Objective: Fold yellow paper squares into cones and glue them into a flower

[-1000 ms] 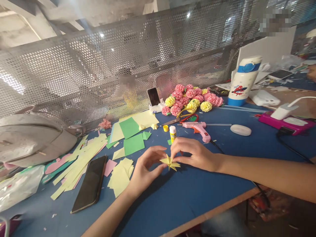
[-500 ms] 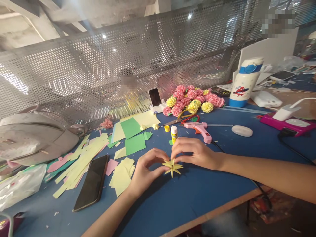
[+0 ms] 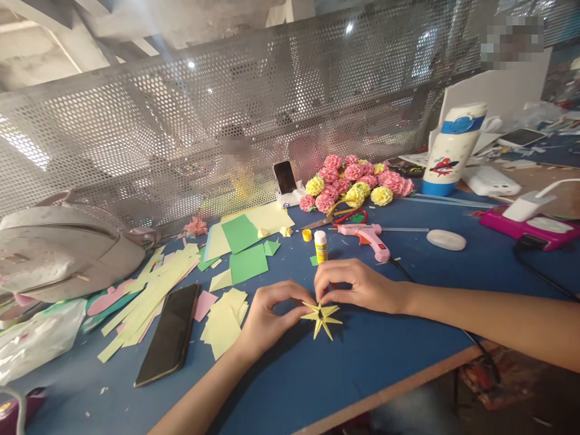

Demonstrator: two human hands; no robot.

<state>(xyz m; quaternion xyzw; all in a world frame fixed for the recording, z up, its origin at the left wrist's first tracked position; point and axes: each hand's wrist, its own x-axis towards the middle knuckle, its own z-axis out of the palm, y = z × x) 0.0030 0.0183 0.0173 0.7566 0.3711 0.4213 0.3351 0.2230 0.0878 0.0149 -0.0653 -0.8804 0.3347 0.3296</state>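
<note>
A small yellow folded-paper star (image 3: 322, 316) rests on the blue table (image 3: 344, 368) between my hands. My left hand (image 3: 267, 317) pinches its left side with fingers curled. My right hand (image 3: 356, 284) pinches its top from the right, fingertips pressed together on the paper. An open glue stick (image 3: 321, 246) stands just behind my right hand, its yellow cap (image 3: 307, 235) lying beside it.
A black phone (image 3: 168, 334), yellow paper squares (image 3: 224, 320) and paper strips lie left. Green sheets (image 3: 247, 263), scissors (image 3: 333, 219), a pink glue gun (image 3: 365, 234), paper flowers (image 3: 353, 181), a white bottle (image 3: 453, 148) and a perforated metal screen (image 3: 226, 121) stand behind. The table edge runs near right.
Both hands and the yellow star have shifted slightly right and toward me; the star now lies lower with more points spread out in view.
</note>
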